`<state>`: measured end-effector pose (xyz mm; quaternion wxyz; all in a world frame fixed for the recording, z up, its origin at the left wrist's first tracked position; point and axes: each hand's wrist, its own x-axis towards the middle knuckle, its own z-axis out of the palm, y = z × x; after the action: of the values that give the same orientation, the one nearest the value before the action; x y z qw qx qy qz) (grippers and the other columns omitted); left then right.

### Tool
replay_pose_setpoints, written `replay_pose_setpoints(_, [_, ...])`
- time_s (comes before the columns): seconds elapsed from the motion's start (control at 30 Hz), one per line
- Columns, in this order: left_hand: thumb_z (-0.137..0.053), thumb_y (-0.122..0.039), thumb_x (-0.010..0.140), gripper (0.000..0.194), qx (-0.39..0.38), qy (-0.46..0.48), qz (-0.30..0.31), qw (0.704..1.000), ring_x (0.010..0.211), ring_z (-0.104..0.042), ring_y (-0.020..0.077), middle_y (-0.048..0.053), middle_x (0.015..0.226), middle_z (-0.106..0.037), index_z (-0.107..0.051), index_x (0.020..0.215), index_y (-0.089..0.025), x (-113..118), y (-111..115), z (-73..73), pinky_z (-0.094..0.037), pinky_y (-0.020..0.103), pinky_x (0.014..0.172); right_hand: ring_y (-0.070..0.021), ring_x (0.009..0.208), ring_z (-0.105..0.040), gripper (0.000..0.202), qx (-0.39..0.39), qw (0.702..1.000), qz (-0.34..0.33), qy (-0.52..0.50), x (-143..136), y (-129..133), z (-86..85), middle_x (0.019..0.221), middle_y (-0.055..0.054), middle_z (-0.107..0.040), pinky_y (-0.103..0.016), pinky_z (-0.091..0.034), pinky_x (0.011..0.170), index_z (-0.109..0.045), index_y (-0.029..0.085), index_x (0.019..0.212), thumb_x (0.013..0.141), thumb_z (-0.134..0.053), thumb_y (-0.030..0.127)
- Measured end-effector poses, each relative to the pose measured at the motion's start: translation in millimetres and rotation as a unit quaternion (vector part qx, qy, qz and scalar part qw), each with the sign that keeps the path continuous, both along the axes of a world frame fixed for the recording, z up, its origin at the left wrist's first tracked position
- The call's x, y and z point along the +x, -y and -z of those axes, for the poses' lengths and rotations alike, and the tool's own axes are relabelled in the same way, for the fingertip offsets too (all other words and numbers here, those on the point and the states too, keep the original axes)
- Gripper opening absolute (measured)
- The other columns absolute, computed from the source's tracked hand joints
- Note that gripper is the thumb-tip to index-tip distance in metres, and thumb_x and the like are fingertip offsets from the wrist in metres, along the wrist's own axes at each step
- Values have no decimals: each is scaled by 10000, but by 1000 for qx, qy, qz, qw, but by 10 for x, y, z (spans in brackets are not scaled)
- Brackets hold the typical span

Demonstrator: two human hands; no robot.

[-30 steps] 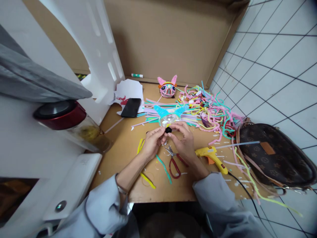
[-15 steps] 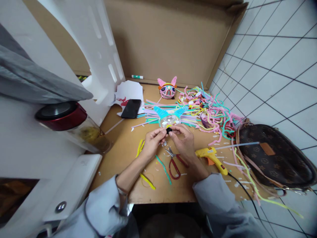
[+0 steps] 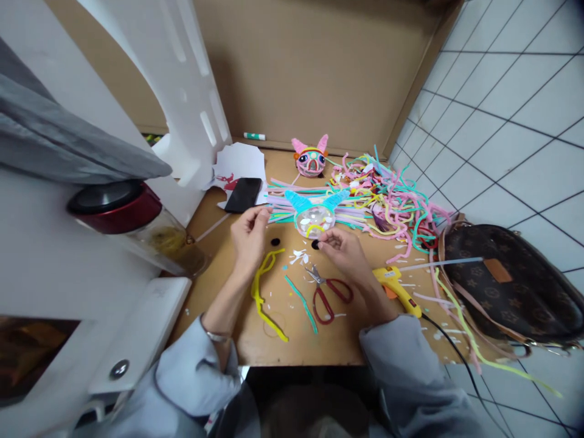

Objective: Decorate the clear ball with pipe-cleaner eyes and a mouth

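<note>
My right hand [image 3: 345,250] pinches a small black disc [image 3: 315,244] between thumb and fingertips. It is just below a clear round ball [image 3: 314,220] with turquoise wrapped ears [image 3: 297,203] and a yellow curved strip at its lower edge. A second black disc [image 3: 275,241] lies on the table between my hands. My left hand [image 3: 249,238] is raised to the left, its thumb and fingers closed; whether anything small is in them I cannot make out. Scissors with red handles [image 3: 323,304] lie below the white scraps [image 3: 299,256].
Pipe cleaners [image 3: 278,198] lie behind the ball, with a tangled heap [image 3: 396,207] to the right. A pink-eared figure [image 3: 311,159], phone [image 3: 243,195], yellow glue gun [image 3: 396,291], brown bag [image 3: 511,280] and glass bottle [image 3: 159,234] surround the work area. Yellow pipe cleaner [image 3: 258,292] lies in front.
My hands, together at a black piece before, have parted. The left moved left and up; the right keeps a disc. Two separate black discs now show, one on the table.
</note>
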<state>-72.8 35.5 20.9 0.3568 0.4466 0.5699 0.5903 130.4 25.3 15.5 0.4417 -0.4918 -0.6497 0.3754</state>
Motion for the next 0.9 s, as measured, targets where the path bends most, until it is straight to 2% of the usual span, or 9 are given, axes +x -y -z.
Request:
replay_pose_setpoints(0.03, [-551,-406,840,293,10,-86,-37,996,691,-555,153,22,775,-671,-713,931,-180,-58,-25,-19,-369,238,616,-122,576,-540,91,-11,1000,-11,24,41,-18,17,635,17,-615,-243,-422,564,-590,200,719,707,-614,287])
replay_pose_setpoints(0.07, [-553,-390,835,278,-16,-172,-42,984,690,-564,164,33,770,-679,-715,899,-173,-109,-47,-34,-365,248,618,-122,578,-545,72,-19,998,-16,52,79,-32,31,642,17,-622,-240,-415,565,-591,198,726,704,-605,266])
replay_pose_setpoints(0.17, [-551,-354,832,249,-128,-381,-7,915,770,-619,224,68,841,-723,-728,896,-191,-208,-82,-55,-368,281,637,-127,581,-555,60,-26,988,-16,154,155,-55,49,643,18,-639,-235,-386,564,-616,199,756,708,-580,198])
replay_pose_setpoints(0.27, [-553,-379,834,269,-191,-471,48,860,884,-651,277,89,953,-746,-735,967,-232,-232,-80,-48,-387,305,659,-128,544,-526,116,-3,969,-2,248,168,-50,34,594,27,-626,-239,-348,555,-649,209,737,703,-569,131])
replay_pose_setpoints(0.4, [-581,-375,821,274,-211,-507,103,829,950,-661,295,89,1007,-751,-733,1021,-264,-192,-58,-33,-406,311,678,-136,529,-511,168,13,951,5,308,147,-35,35,581,21,-629,-253,-339,557,-677,221,718,704,-571,91])
replay_pose_setpoints(0.5, [-595,-353,811,266,-207,-528,120,815,959,-661,296,96,1059,-738,-727,1025,-266,-157,-52,-15,-412,308,668,-143,585,-576,178,-2,966,-15,259,137,-39,67,662,8,-687,-253,-399,584,-683,218,754,709,-572,87])
replay_pose_setpoints(0.63, [-595,-318,805,177,-198,-556,130,797,954,-653,273,91,1081,-717,-709,924,-255,-136,-64,11,-405,292,653,-141,658,-642,181,-31,994,-50,91,118,-49,72,758,-9,-722,-262,-488,633,-690,193,836,709,-581,124])
replay_pose_setpoints(0.73, [-599,-279,797,138,-202,-556,138,794,947,-643,260,90,1063,-706,-678,901,-237,-123,-71,17,-388,284,642,-134,677,-645,188,-60,996,-71,-6,105,-45,17,766,-7,-712,-269,-516,663,-695,180,855,682,-621,175])
replay_pose_setpoints(0.9, [-600,-259,797,88,-188,-538,145,809,907,-631,257,88,978,-707,-648,865,-228,-100,-72,37,-351,287,623,-126,668,-628,221,-95,988,-85,-90,104,-37,-74,755,-6,-700,-271,-519,659,-694,180,836,639,-718,276])
